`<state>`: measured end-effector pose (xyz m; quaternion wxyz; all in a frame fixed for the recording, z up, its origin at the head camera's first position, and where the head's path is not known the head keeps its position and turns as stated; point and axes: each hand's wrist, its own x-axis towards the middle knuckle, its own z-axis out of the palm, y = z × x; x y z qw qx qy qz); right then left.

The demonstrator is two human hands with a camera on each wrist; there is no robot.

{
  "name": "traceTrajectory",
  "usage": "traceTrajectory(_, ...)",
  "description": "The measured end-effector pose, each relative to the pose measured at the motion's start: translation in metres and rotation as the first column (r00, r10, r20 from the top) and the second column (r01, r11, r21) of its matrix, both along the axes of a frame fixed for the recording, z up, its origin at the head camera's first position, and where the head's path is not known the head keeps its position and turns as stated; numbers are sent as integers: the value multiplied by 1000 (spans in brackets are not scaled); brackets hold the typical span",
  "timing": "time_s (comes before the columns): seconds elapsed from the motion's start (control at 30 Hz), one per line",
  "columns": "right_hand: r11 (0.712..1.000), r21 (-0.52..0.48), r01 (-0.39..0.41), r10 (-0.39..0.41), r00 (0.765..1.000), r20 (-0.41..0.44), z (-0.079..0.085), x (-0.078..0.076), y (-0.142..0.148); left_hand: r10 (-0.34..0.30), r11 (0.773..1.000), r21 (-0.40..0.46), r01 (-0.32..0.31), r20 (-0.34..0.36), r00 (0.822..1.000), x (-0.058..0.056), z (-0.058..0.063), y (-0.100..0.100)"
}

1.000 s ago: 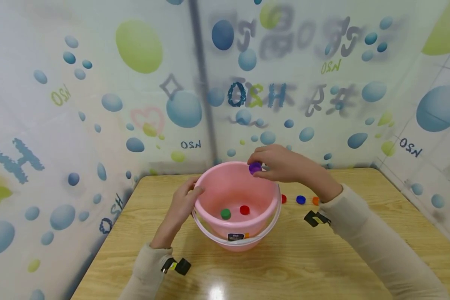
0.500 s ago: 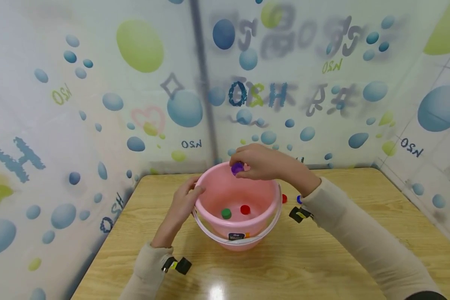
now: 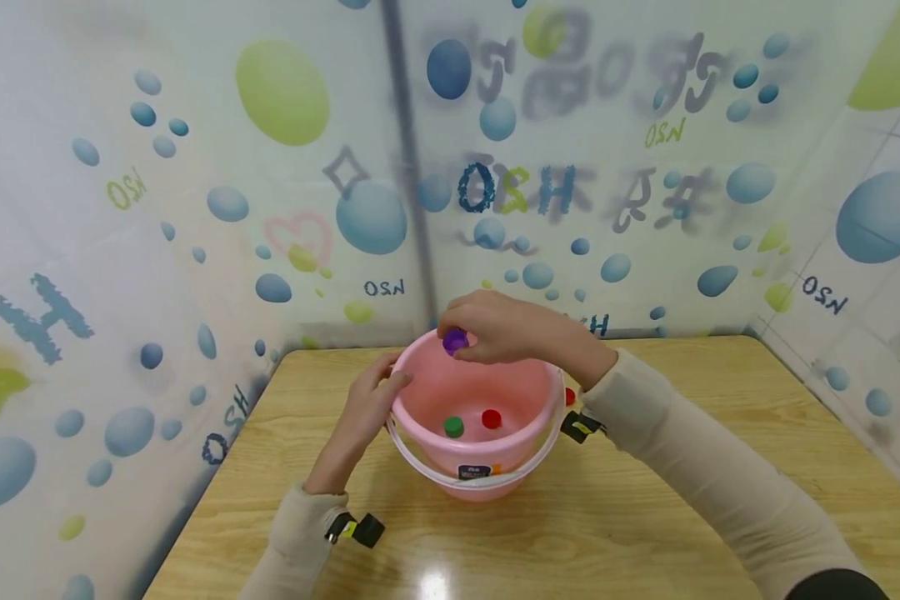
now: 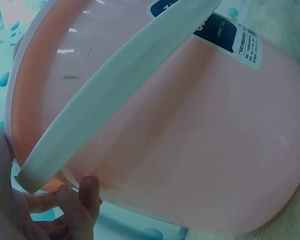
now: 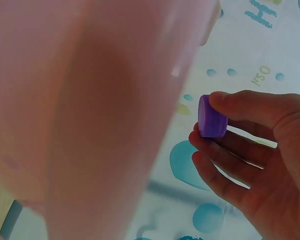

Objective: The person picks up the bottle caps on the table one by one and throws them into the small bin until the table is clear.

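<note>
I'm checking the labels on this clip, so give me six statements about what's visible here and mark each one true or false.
1. The right hand pinches a purple cap. True.
2. The left hand is clear of the bucket. False: it holds the bucket by the rim.
3. A green cap lies inside the bucket. True.
4. The bucket's handle stands straight up. False: it hangs down across the front.
5. Another cap, a red one, shows on the table outside the bucket. True.
6. The bucket is lying on its side. False: it stands upright.
</note>
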<state>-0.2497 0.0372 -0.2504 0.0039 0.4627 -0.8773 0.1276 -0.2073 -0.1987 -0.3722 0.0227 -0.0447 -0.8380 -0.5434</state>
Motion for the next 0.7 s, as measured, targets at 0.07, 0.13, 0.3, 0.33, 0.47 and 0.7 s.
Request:
traceTrajectory(0.07,1000,2,1,-1,1000,2,1,0,-2,0,1000,-1,0,-5,1000,0,0,0)
traceTrajectory(0.13,1000,7,1,-1,1000,1,2,-1,-4,2,1000,-4,-2,-8,1000,0,0,0)
traceTrajectory(0.3,1000,11,-1,1,1000,-6,3,-6,-8,13,1000,-8,-13,-4,1000,-1,-1,-1)
traceTrajectory(0.33,1000,9,-1,1,1000,-4,4,-7,-9,13,1000,-10,-13,-1,1000,-1,-1,-1)
traceTrajectory(0.47,1000,0,-2,2,1000,-3,7,-9,-10,16,1000,-10,-16,-1,1000,-2,-1,-1)
traceTrajectory(0.7,1000,-12,2,-1,1000,12,10,-11,-9,1,1000,-3,-1,-14,1000,-3,-2,-2)
